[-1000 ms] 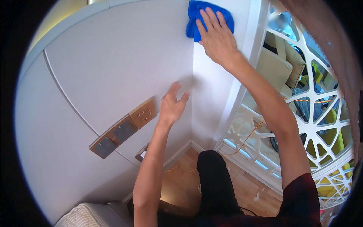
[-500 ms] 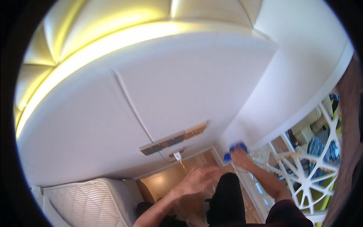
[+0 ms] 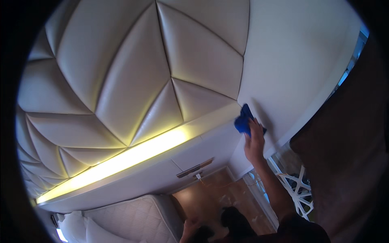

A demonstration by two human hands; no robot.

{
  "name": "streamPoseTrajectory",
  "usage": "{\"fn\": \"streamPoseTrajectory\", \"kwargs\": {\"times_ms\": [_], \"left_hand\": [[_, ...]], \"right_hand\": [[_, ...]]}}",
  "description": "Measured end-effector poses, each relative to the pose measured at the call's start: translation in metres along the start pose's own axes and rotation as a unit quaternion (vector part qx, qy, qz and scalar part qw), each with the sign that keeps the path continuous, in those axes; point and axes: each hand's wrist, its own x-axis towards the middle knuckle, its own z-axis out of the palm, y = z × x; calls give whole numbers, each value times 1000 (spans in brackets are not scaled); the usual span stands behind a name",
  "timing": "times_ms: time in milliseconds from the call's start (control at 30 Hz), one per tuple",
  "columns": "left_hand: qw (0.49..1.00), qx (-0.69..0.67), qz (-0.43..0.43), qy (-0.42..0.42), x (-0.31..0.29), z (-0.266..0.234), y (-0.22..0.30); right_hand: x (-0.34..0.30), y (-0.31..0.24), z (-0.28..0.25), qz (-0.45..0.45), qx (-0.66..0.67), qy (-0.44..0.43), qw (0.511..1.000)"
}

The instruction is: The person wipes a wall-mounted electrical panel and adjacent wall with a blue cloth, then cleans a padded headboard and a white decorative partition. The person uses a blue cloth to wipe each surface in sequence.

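Note:
A crumpled blue cloth is in my right hand, whose fingers are bent over it. That hand is raised at the white side wall, close to the corner where the wall meets the padded headboard panel. The cloth lies at the wall surface, just right of the ledge end. Low in the picture, my left hand hangs near the mattress corner. Its fingers are dim and too indistinct to make out.
A lit yellow strip runs below the padded panel. Beneath it are a wall socket with a plug and a thin cord. A striped mattress with pillows stands lower left. White lattice and a brown curtain are at right.
My right hand has gone up the side wall with the blue cloth, from near the floor corner to the ledge end. The left hand has dropped lower, and the view has tilted up.

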Motion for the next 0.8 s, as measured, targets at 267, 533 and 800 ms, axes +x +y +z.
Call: {"fn": "streamPoseTrajectory", "kwargs": {"times_ms": [267, 533, 800], "left_hand": [[990, 106, 80, 52, -58, 10, 82], [981, 93, 104, 131, -30, -10, 123], [944, 176, 272, 60, 45, 47, 232]], "right_hand": [[43, 43, 113, 127, -175, -221, 951], [19, -55, 138, 23, -33, -253, 967], [37, 28, 127, -19, -38, -285, 957]]}}
